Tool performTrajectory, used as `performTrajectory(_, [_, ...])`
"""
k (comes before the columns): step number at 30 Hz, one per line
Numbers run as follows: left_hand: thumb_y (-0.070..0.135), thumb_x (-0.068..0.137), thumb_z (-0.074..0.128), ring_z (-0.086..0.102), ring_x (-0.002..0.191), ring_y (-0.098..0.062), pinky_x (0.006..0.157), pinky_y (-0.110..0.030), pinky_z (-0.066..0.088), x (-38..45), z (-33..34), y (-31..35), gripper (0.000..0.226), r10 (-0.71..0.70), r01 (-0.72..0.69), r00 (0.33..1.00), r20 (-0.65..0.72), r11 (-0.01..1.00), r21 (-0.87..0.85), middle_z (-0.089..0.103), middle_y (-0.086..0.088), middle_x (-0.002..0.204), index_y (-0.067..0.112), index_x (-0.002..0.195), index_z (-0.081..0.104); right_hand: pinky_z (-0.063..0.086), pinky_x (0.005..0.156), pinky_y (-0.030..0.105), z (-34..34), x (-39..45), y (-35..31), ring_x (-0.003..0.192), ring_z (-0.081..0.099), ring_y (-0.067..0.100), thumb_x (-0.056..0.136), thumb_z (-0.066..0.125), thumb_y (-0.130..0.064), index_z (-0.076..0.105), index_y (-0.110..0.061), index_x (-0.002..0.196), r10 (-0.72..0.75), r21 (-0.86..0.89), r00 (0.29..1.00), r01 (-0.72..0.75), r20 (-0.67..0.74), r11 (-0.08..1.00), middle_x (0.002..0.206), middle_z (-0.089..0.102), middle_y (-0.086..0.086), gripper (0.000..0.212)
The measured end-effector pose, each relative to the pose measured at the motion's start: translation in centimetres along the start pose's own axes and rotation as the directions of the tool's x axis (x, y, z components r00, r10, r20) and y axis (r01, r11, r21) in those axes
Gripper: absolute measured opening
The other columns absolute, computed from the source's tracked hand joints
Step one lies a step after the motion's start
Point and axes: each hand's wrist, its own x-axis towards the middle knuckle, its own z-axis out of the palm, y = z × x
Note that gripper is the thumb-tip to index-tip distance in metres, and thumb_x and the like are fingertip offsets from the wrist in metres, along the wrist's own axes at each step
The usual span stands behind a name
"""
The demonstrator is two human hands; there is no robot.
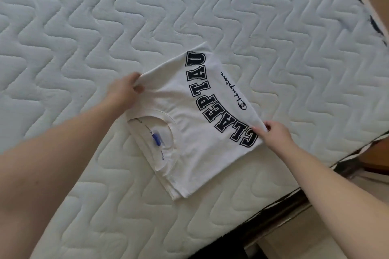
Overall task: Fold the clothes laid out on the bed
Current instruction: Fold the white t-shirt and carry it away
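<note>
A white T-shirt [189, 128] with large dark block letters lies folded into a rough rectangle on the quilted white mattress [105, 27]. Its neckline with a blue label faces my left arm. My left hand [124, 90] pinches the shirt's left corner and lifts it slightly. My right hand [275, 134] pinches the right corner beside the lettering.
The mattress edge [315, 164] runs diagonally at the lower right, with a dark bed frame and pale floor [336, 227] beyond it. A wooden surface [374, 153] shows at the right border. The mattress stretches wide to the left and far side.
</note>
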Motion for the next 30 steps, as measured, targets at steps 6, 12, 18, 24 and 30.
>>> performTrajectory(6, [0.021, 0.094, 0.053, 0.057, 0.106, -0.040, 0.092, -0.045, 0.039, 2.7, 2.3, 6.4, 0.028, 0.164, -0.152, 0.985, -0.052, 0.970, 0.188, 0.065, -0.019, 0.111, 0.021, 0.122, 0.060, 0.036, 0.068, 0.031, 2.2, -4.7, 5.0, 0.090, 0.062, 0.030, 0.088, 0.068, -0.040, 0.065, -0.013, 0.092, 0.133, 0.084, 0.990, -0.137, 0.056, 0.987, 0.091, 0.067, 0.010, 0.027])
performTrajectory(12, [0.017, 0.085, 0.059, 0.032, 0.141, -0.031, 0.119, -0.044, 0.020, 0.9, 4.7, 7.1, 0.065, 0.160, -0.143, 0.977, -0.142, 0.983, 0.118, 0.042, -0.009, 0.151, 0.020, 0.147, 0.041, 0.045, 0.080, 0.033, 3.5, -5.6, 5.6, 0.104, 0.060, 0.030, 0.084, 0.070, -0.040, 0.060, -0.013, 0.116, 0.157, 0.084, 0.984, -0.150, -0.083, 0.985, 0.113, 0.065, 0.009, 0.042])
performTrajectory(18, [0.022, 0.092, 0.060, 0.028, 0.144, -0.025, 0.119, -0.042, 0.022, -4.2, 5.5, 5.7, 0.063, 0.193, -0.192, 0.968, -0.159, 0.981, 0.021, 0.034, -0.004, 0.156, 0.020, 0.150, 0.036, 0.033, 0.104, 0.041, 4.1, -4.2, -0.1, 0.124, 0.043, 0.032, 0.088, 0.066, -0.027, 0.050, -0.016, 0.135, -0.201, -0.114, 0.952, 0.179, -0.231, 0.977, 0.135, 0.049, 0.009, 0.052])
performTrajectory(24, [0.013, 0.094, 0.056, 0.047, 0.125, -0.019, 0.104, -0.028, 0.036, -9.8, 5.3, 3.1, 0.052, 0.055, -0.113, 0.976, -0.212, 0.956, -0.270, 0.050, -0.003, 0.138, 0.019, 0.144, 0.045, 0.024, 0.113, 0.039, 6.8, -0.8, -7.8, 0.138, 0.033, 0.026, 0.096, 0.057, -0.027, 0.045, -0.020, 0.144, -0.513, -0.195, 0.858, 0.500, -0.018, 0.843, 0.149, 0.042, 0.003, 0.051])
performTrajectory(30, [0.024, 0.096, 0.054, 0.058, 0.099, -0.011, 0.082, -0.024, 0.041, -14.4, 6.1, 0.6, 0.035, -0.352, 0.270, 0.935, -0.034, 0.773, -0.574, 0.062, 0.001, 0.116, 0.021, 0.131, 0.055, 0.024, 0.116, 0.041, 8.2, 2.3, -15.1, 0.137, 0.035, 0.029, 0.096, 0.058, -0.026, 0.047, -0.020, 0.144, -0.692, -0.264, 0.715, 0.690, 0.103, 0.674, 0.149, 0.042, 0.005, 0.049])
